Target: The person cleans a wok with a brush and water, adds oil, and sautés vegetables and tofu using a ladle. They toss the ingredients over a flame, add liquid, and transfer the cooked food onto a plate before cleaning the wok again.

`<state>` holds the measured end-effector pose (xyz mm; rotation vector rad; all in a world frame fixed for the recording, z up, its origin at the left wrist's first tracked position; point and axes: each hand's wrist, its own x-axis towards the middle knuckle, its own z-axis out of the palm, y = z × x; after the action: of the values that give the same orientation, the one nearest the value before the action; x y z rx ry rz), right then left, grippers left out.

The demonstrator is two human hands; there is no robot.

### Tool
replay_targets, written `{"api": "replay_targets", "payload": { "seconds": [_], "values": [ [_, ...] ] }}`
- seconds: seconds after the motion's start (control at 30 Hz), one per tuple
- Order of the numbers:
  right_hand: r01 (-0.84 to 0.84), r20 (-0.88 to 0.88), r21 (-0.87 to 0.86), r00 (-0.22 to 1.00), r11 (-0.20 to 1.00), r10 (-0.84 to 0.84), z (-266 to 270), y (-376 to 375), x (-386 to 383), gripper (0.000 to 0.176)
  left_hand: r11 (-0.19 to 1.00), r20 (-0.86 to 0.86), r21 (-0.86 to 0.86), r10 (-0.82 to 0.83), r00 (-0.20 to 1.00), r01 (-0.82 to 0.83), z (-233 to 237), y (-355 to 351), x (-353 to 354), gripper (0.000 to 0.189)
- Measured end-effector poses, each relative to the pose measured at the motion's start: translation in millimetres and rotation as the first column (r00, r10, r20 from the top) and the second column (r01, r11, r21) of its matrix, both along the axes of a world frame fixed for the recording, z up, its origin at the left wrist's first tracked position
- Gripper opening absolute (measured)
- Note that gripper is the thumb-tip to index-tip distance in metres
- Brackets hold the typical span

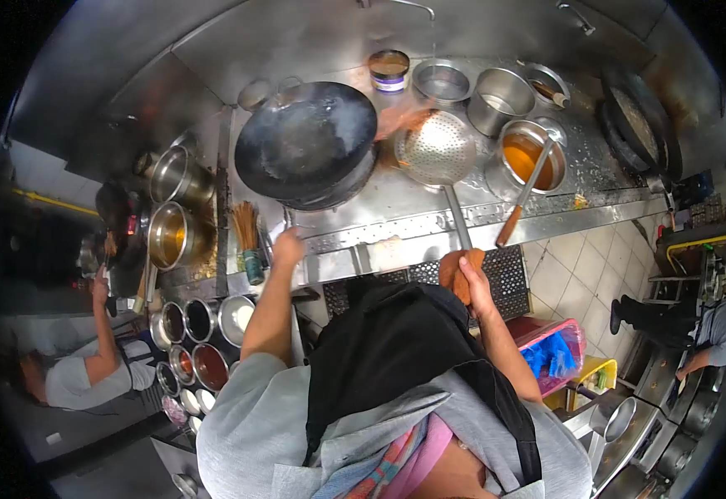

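A black wok (305,141) with smoke over it sits on the burner at the left of the steel counter. My left hand (289,247) is closed at the counter's front edge, just below the wok, around what looks like its handle. My right hand (473,283) is closed on a brown cloth near the handle end of a perforated strainer (435,148). The strainer's round head lies over the counter right of the wok, with orange flame between them. A ladle (526,193) with a wooden handle rests across a pot of orange liquid (522,158).
Metal pots (501,100) and a tub (389,71) stand at the back. A bamboo brush (246,241) lies left of my left hand, above several sauce containers (210,366). Black woks (639,125) stand far right. One person (88,374) works at far left, another (724,328) at far right.
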<state>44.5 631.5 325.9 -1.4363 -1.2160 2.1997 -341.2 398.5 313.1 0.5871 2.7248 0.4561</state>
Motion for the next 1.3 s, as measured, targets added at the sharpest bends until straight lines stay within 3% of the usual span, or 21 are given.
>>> {"api": "replay_targets", "payload": {
  "seconds": [0.07, 0.1, 0.2, 0.27, 0.33, 0.4, 0.5, 0.57, 0.6, 0.67, 0.7, 0.77, 0.83, 0.87, 0.9, 0.97, 1.0, 1.1, 1.13, 1.17, 1.3],
  "values": [
    [-0.042, -0.139, -0.033, 0.990, 0.999, 0.037, 5, -10, -56, 0.059, 0.950, -0.202, -0.311, -0.054, 0.978, -0.012, -118, -102, -103, 0.043],
    [-0.078, -0.161, -0.040, 0.984, 0.996, 0.071, 0, -14, -87, 0.061, 0.922, -0.182, -0.311, 0.180, 0.967, -0.231, -41, -92, -73, 0.049],
    [-0.183, -0.265, -0.072, 0.951, 0.980, 0.158, -15, -30, -188, 0.063, 0.864, 0.000, -0.484, 0.160, 0.987, -0.140, -63, -128, -91, 0.086],
    [-0.324, -0.146, -0.190, 0.943, 0.927, 0.300, -10, -38, -241, 0.058, 0.868, 0.077, -0.486, 0.158, 0.984, -0.102, -64, -137, -98, 0.090],
    [-0.271, -0.115, -0.242, 0.961, 0.932, 0.250, 13, -53, -287, 0.054, 0.871, 0.152, -0.488, 0.149, 0.977, -0.057, -61, -141, -94, 0.095],
    [-0.213, -0.094, -0.288, 0.977, 0.934, 0.194, 15, -64, -323, 0.051, 0.912, 0.389, 0.046, 0.360, 0.848, -0.408, -41, -146, -84, 0.086],
    [-0.136, -0.086, -0.351, 0.990, 0.926, 0.112, -1, -73, -349, 0.034, 0.709, 0.434, 0.404, 0.408, 0.803, -0.578, 8, -145, -79, 0.074],
    [-0.112, -0.083, -0.343, 0.993, 0.932, 0.089, 0, -76, -348, 0.031, 0.734, 0.321, 0.518, 0.309, 0.895, -0.439, 58, -140, -85, 0.074],
    [-0.102, -0.086, -0.328, 0.993, 0.939, 0.078, 1, -77, -349, 0.028, 0.762, 0.158, 0.593, 0.207, 0.966, -0.260, 46, -150, -109, 0.072],
    [-0.031, -0.111, -0.315, 0.994, 0.949, -0.005, 21, -87, -347, 0.028, 0.846, 0.380, 0.461, 0.085, 0.921, -0.268, 179, -100, -97, 0.070],
    [0.039, -0.138, -0.304, 0.987, 0.952, -0.085, 27, -91, -347, 0.028, 0.882, 0.189, 0.471, -0.094, 0.977, -0.007, 160, -104, -127, 0.069],
    [0.045, -0.161, -0.294, 0.982, 0.955, -0.096, 23, -94, -348, 0.027, 0.918, 0.042, 0.294, -0.291, 0.956, 0.266, 204, -57, -130, 0.065],
    [0.067, -0.177, -0.283, 0.977, 0.957, -0.120, 22, -93, -346, 0.027, 0.903, 0.036, 0.195, -0.396, 0.918, 0.382, 202, -18, -147, 0.064],
    [0.043, -0.199, -0.277, 0.975, 0.960, -0.101, 24, -92, -346, 0.026, 0.866, 0.037, -0.050, -0.497, 0.867, 0.498, 191, -1, -158, 0.062],
    [0.018, -0.220, -0.269, 0.972, 0.963, -0.080, 25, -89, -344, 0.025, 0.762, 0.063, -0.287, -0.589, 0.806, 0.580, 175, 16, -170, 0.061],
    [0.002, -0.165, -0.226, 0.986, 0.974, -0.040, 14, -84, -343, 0.022, 0.579, -0.118, -0.445, -0.795, 0.595, 0.684, 96, 23, -237, 0.061],
    [-0.023, -0.122, -0.191, 0.993, 0.981, 0.000, 8, -82, -345, 0.021, 0.625, -0.084, -0.504, -0.722, 0.687, 0.596, 115, 53, -237, 0.059],
    [0.050, -0.132, -0.245, 0.988, 0.968, -0.084, 12, -88, -345, 0.020, 0.853, -0.084, -0.229, -0.498, 0.863, 0.470, 99, 132, -238, 0.059],
    [0.047, -0.092, -0.204, 0.993, 0.978, -0.067, 12, -81, -346, 0.021, 0.904, -0.030, -0.078, -0.423, 0.906, 0.419, 61, 156, -244, 0.063],
    [0.033, -0.095, -0.214, 0.994, 0.976, -0.055, 9, -79, -344, 0.021, 0.973, 0.229, 0.075, -0.230, 0.946, 0.218, 87, 173, -205, 0.067],
    [0.047, -0.121, -0.220, 0.990, 0.974, -0.075, -7, -83, -349, 0.020, 0.918, 0.352, 0.203, -0.393, 0.850, 0.341, 77, 158, -143, 0.068]
  ]
}}
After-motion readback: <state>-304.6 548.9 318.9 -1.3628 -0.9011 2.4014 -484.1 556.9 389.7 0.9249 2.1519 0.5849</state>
